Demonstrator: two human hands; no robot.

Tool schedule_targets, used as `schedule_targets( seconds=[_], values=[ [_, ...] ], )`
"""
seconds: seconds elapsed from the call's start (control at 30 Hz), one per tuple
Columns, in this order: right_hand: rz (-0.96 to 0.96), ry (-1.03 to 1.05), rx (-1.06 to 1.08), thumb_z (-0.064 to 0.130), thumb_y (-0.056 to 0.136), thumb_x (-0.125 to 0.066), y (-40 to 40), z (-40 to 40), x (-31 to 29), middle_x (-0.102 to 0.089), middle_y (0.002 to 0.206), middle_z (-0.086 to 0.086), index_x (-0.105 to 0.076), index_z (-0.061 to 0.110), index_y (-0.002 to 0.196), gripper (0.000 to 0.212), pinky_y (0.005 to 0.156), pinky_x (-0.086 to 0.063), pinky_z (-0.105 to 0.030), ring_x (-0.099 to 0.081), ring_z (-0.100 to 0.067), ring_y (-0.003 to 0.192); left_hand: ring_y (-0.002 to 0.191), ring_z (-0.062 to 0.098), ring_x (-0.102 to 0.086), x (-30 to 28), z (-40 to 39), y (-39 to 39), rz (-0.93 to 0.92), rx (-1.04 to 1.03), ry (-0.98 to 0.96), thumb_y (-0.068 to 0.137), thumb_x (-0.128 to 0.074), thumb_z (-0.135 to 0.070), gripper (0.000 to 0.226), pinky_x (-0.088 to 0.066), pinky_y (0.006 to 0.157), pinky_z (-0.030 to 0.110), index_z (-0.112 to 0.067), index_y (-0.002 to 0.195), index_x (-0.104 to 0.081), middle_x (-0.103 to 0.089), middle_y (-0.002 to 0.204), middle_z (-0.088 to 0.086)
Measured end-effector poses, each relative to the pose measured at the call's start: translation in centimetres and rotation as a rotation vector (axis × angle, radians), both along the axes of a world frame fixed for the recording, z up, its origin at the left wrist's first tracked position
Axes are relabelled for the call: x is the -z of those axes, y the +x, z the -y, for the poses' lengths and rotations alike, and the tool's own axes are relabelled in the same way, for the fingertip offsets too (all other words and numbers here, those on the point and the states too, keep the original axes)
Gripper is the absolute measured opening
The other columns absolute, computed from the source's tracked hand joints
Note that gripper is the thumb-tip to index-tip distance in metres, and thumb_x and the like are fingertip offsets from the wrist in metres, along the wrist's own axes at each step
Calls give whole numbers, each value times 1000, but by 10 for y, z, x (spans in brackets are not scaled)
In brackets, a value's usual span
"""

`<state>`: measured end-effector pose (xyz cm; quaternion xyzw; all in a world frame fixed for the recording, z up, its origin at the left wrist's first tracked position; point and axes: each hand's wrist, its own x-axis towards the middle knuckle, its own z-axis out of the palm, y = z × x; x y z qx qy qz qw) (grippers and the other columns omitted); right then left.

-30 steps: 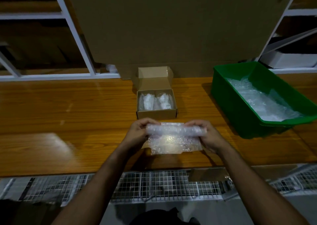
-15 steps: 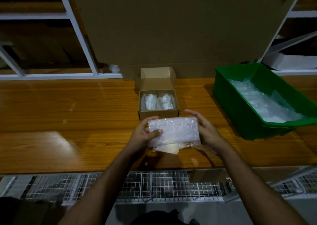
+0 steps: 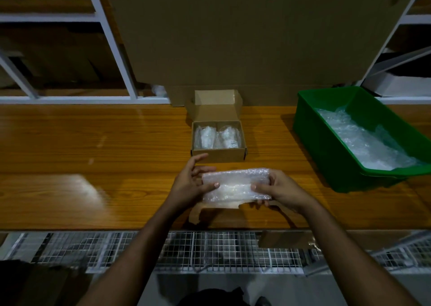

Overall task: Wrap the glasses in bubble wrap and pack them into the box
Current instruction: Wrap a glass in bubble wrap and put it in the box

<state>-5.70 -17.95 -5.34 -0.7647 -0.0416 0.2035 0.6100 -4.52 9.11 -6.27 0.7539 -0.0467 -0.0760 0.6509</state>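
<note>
- Our fingers (image 3: 211,185) curl onto a bubble wrap bundle (image 3: 235,184): the left hand (image 3: 190,184) presses its thumb on the top face with the index finger lifted off, and the right hand (image 3: 278,190) grips the other end, thumb on top and fingers underneath.
- We hold the bundle just above the table (image 3: 93,165), in front of the box (image 3: 219,147); what lies inside the wrap we cannot make out.
- A small white label shows on one wrapped piece in the box; its writing is too small for us to read.
- The bundle is a flattish, oblong roll of clear, dimpled plastic that catches the light, and a loose edge hangs below it.
- The box is plain brown cardboard, small and rectangular, lid flap (image 3: 218,104) standing open at the back; two wrapped glasses (image 3: 218,136) lie side by side inside.
- The table is glossy orange-brown wood grain.
- To our right stands a green plastic bin (image 3: 326,142) holding more crumpled bubble wrap sheets (image 3: 359,140).
- Behind the box leans a large cardboard sheet (image 3: 245,37), with white metal shelving (image 3: 109,37) on either side.
- A wire mesh rack (image 3: 210,249) runs below the table's near edge.
</note>
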Motion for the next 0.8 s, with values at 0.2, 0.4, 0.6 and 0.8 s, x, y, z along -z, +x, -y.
schedule_targets(
  seconds=[0.2,0.4,0.6,0.8],
  values=[
    [98,-150,-285,9,96,-64,15,-3,-20,-70,95,-25,-63,6,112,17,65,-55,-39,-68,-30,73,98,-3,-63,-20,6,10,131,390,483,76,-87,-30,71,-46,78,11,-29,138,-53,-68,114,-14],
    [-154,255,5,53,79,-72,11,-17,-22,-63,98,-12,-63,13,119,57,65,-52,-32,-59,-20,76,91,27,-74,-9,28,1,-58,89,23,86,-77,-10,32,-61,72,35,-5,116,-69,-77,102,9],
    [-27,162,250,31,83,-77,-10,-53,-2,-76,103,-5,-63,19,119,40,79,-61,-42,-74,-23,92,88,22,-75,6,43,-9,-109,-167,-109,87,-76,-14,33,-62,69,39,-12,118,-66,-76,104,7],
    [253,-264,605,20,82,-79,-13,-65,2,-64,73,2,-61,25,99,25,60,-58,-34,-66,-17,67,84,16,-72,7,51,-16,71,-213,29,96,-64,-19,11,-59,71,38,-17,104,-72,-76,92,-2]
  ],
)
